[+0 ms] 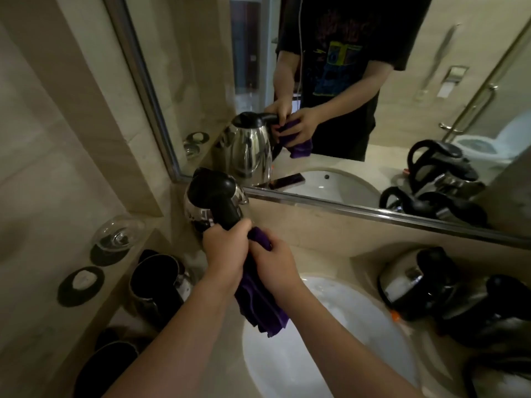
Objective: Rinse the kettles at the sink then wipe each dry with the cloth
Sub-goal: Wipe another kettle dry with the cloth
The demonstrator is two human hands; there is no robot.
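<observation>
A steel kettle (198,209) with a black lid and black handle stands at the back left of the counter, close to the mirror. My left hand (225,249) grips the lower end of its handle. My right hand (273,264) holds a purple cloth (258,305) bunched against the handle's base, and the rest of the cloth hangs down over the white sink (344,326). An open kettle (156,285) stands on the counter to the left, another dark one (106,366) at the bottom left. Two more kettles (413,282) lie tipped at the right of the sink.
The wall mirror (344,110) reflects a person, the kettle and the cloth. A glass dish (117,234) and round black coasters (82,285) sit on the left ledge. A further kettle (497,374) shows at the bottom right corner.
</observation>
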